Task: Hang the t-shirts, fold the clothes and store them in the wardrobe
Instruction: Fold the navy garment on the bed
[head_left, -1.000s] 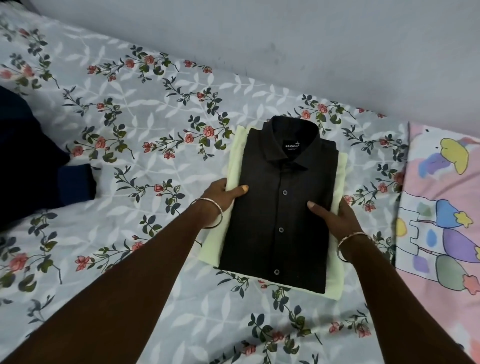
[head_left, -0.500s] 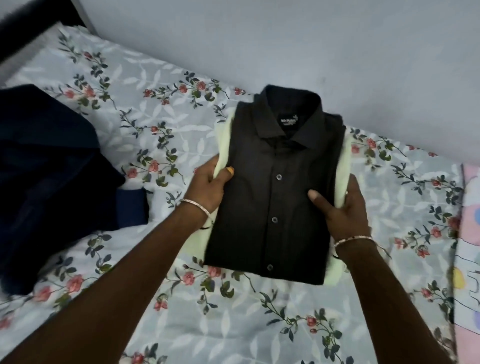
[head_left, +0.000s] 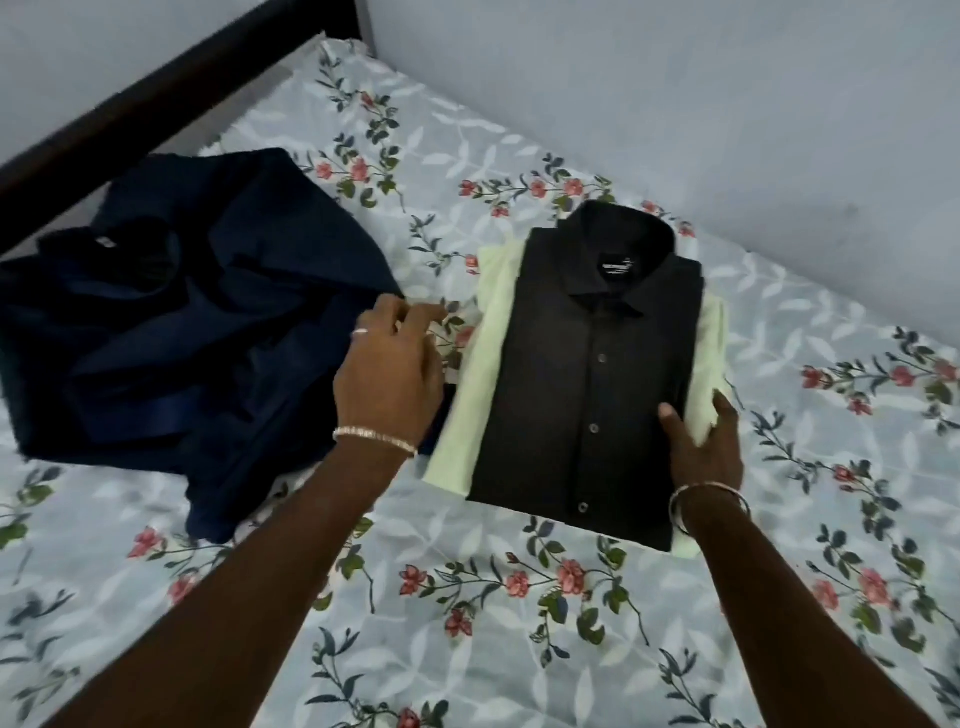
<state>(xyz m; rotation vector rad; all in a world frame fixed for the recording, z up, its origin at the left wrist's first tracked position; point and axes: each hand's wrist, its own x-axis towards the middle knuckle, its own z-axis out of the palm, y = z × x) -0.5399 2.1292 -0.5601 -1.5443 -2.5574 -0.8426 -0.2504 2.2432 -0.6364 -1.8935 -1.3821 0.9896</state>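
Floral-sheeted bed carries a folded black shirt stacked on a folded pale green garment near its wall-side edge. I read my right hand clamped on both at their right edge, thumb on the black shirt. My left hand hovers with fingers loosely curled, gripping nothing, between that stack and a crumpled navy garment lying toward the far-left corner.

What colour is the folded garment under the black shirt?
Pale yellow-green; the garment shows on both sides of the black shirt in the head view.

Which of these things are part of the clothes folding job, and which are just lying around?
Job: black shirt, pale green garment under it, navy clothes heap.
Lying about: flowered bedsheet, dark bed frame, wall.
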